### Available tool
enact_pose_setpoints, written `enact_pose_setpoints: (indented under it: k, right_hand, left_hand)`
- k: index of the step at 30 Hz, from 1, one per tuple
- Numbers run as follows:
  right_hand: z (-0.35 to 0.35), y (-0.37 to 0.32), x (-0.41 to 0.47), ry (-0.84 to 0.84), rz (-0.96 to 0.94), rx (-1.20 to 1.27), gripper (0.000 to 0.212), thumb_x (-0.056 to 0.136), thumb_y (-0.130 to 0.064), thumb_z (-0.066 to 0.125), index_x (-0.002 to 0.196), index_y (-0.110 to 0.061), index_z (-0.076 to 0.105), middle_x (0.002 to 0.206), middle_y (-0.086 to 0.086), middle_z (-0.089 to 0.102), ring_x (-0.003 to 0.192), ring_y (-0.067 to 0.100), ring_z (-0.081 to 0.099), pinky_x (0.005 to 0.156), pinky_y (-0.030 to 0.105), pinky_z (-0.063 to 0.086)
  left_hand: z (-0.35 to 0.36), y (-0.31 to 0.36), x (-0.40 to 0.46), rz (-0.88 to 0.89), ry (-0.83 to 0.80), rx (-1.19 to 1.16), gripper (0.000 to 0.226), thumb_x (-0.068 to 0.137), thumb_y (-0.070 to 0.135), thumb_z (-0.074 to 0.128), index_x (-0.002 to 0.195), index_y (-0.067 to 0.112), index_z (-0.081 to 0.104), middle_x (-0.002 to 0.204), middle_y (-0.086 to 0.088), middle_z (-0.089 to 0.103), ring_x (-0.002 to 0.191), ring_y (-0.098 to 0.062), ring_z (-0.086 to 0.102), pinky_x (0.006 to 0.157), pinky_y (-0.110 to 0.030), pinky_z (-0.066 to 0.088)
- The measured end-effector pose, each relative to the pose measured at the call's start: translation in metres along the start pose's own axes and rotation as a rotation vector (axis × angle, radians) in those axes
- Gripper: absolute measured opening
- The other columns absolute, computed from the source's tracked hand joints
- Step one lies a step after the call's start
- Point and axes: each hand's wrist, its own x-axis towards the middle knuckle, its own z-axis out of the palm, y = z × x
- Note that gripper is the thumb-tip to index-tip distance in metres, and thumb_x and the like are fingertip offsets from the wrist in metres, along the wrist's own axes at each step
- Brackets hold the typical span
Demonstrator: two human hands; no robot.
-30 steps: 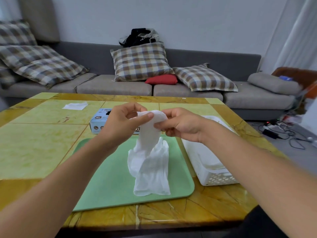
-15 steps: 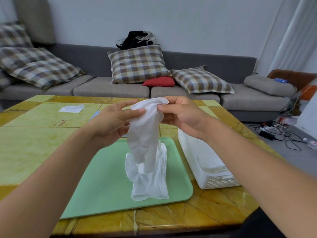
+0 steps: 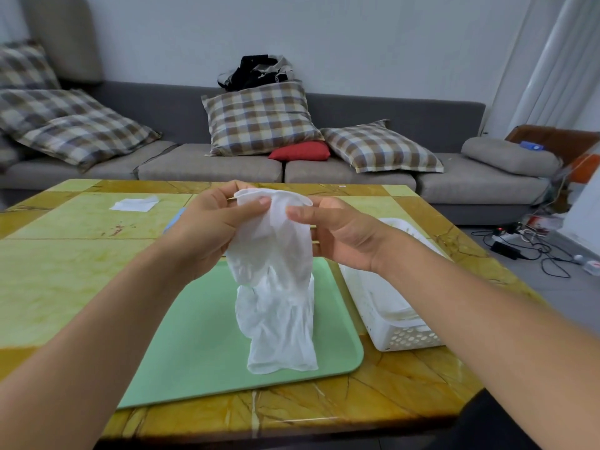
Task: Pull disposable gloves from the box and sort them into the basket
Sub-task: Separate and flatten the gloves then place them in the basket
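Observation:
A white disposable glove [image 3: 276, 251] hangs in the air above the green tray [image 3: 201, 345]. My left hand [image 3: 214, 228] pinches one side of its cuff and my right hand [image 3: 337, 235] pinches the other, holding the cuff spread open. More white gloves [image 3: 279, 332] lie crumpled on the tray right under it. The white perforated basket [image 3: 396, 332] stands just right of the tray, partly hidden by my right forearm. Only a blue corner of the glove box [image 3: 172, 219] shows behind my left hand.
A white tissue [image 3: 134, 203] lies far left on the yellow tiled table [image 3: 65, 271]. Behind the table runs a grey sofa [image 3: 357, 170] with checked cushions. Cables and a power strip [image 3: 519, 245] lie on the floor to the right.
Both hands have lifted the glove higher and drawn apart, widening its cuff. The hanging glove now clears the pile on the tray more.

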Motion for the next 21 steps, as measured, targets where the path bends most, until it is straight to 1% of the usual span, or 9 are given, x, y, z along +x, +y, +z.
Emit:
enact_pose_setpoints:
  k: [2, 4, 6, 9, 11, 13, 17, 19, 21]
  right_hand:
    - [0.003, 0.002, -0.001, 0.050, -0.028, -0.083, 0.040, 0.085, -0.017, 0.078, 0.122, -0.008, 0.068, 0.116, 0.009, 0.073, 0.102, 0.023, 0.071, 0.089, 0.038, 0.058]
    - [0.007, 0.004, 0.001, 0.142, -0.050, -0.069, 0.038, 0.088, -0.013, 0.075, 0.124, -0.003, 0.067, 0.120, 0.014, 0.072, 0.102, 0.023, 0.071, 0.090, 0.040, 0.057]
    - [0.006, 0.005, 0.003, 0.194, -0.044, -0.028, 0.038, 0.090, -0.013, 0.073, 0.125, 0.001, 0.066, 0.122, 0.018, 0.070, 0.102, 0.025, 0.069, 0.092, 0.042, 0.057]
    - [0.000, 0.004, 0.003, 0.162, -0.020, 0.032, 0.037, 0.089, -0.012, 0.072, 0.124, -0.003, 0.068, 0.121, 0.015, 0.071, 0.106, 0.027, 0.070, 0.092, 0.039, 0.057]
    - [-0.005, 0.001, 0.000, 0.118, 0.013, 0.051, 0.035, 0.089, -0.011, 0.071, 0.123, -0.005, 0.070, 0.118, 0.011, 0.073, 0.101, 0.022, 0.072, 0.087, 0.032, 0.059]
    - [-0.006, -0.001, -0.003, 0.064, 0.049, 0.022, 0.033, 0.090, -0.013, 0.069, 0.123, -0.006, 0.070, 0.116, 0.009, 0.073, 0.094, 0.019, 0.072, 0.080, 0.029, 0.060]
    - [-0.011, 0.003, -0.004, 0.005, 0.101, 0.029, 0.038, 0.091, -0.017, 0.066, 0.126, -0.003, 0.067, 0.105, 0.007, 0.072, 0.075, 0.016, 0.069, 0.064, 0.026, 0.060]
    - [-0.014, 0.010, 0.002, 0.000, 0.149, 0.001, 0.034, 0.093, -0.014, 0.065, 0.125, -0.003, 0.068, 0.105, 0.008, 0.073, 0.075, 0.016, 0.070, 0.067, 0.028, 0.062]
    - [-0.015, 0.022, 0.012, 0.026, 0.223, -0.074, 0.025, 0.093, -0.009, 0.066, 0.118, -0.003, 0.070, 0.102, 0.010, 0.074, 0.073, 0.018, 0.071, 0.072, 0.033, 0.063]
  left_hand:
    - [0.003, -0.001, 0.001, 0.034, 0.064, 0.029, 0.026, 0.091, 0.018, 0.070, 0.110, 0.000, 0.064, 0.102, -0.017, 0.075, 0.087, -0.025, 0.071, 0.074, -0.037, 0.057]
    - [0.001, -0.003, 0.000, 0.062, 0.106, 0.086, 0.018, 0.091, 0.017, 0.071, 0.102, 0.004, 0.066, 0.094, -0.014, 0.076, 0.081, -0.023, 0.071, 0.070, -0.034, 0.059]
    - [-0.003, -0.004, -0.001, 0.036, 0.097, 0.133, 0.020, 0.090, 0.016, 0.072, 0.106, 0.004, 0.070, 0.094, -0.012, 0.078, 0.078, -0.021, 0.073, 0.068, -0.032, 0.060]
    - [-0.011, 0.000, -0.004, -0.041, 0.000, 0.119, 0.032, 0.084, 0.019, 0.074, 0.114, 0.006, 0.071, 0.103, -0.011, 0.077, 0.084, -0.021, 0.073, 0.064, -0.029, 0.060]
    - [-0.015, 0.003, -0.006, -0.072, -0.084, 0.096, 0.042, 0.077, 0.022, 0.074, 0.116, 0.008, 0.071, 0.109, -0.011, 0.076, 0.090, -0.022, 0.073, 0.067, -0.029, 0.062]
    - [-0.019, 0.005, -0.006, -0.090, -0.143, 0.116, 0.044, 0.074, 0.024, 0.075, 0.114, 0.007, 0.072, 0.108, -0.010, 0.076, 0.089, -0.022, 0.072, 0.072, -0.029, 0.062]
    - [-0.021, -0.002, -0.003, -0.189, -0.195, 0.173, 0.033, 0.075, 0.026, 0.075, 0.102, 0.007, 0.074, 0.093, -0.007, 0.073, 0.077, -0.016, 0.066, 0.064, -0.023, 0.057]
    - [-0.023, -0.011, 0.003, -0.285, -0.179, 0.200, 0.023, 0.080, 0.021, 0.074, 0.099, 0.007, 0.073, 0.089, -0.005, 0.073, 0.073, -0.014, 0.068, 0.060, -0.022, 0.057]
    - [-0.024, -0.023, 0.009, -0.377, -0.159, 0.267, 0.016, 0.087, 0.015, 0.074, 0.100, 0.005, 0.073, 0.090, -0.005, 0.074, 0.073, -0.013, 0.070, 0.062, -0.023, 0.059]
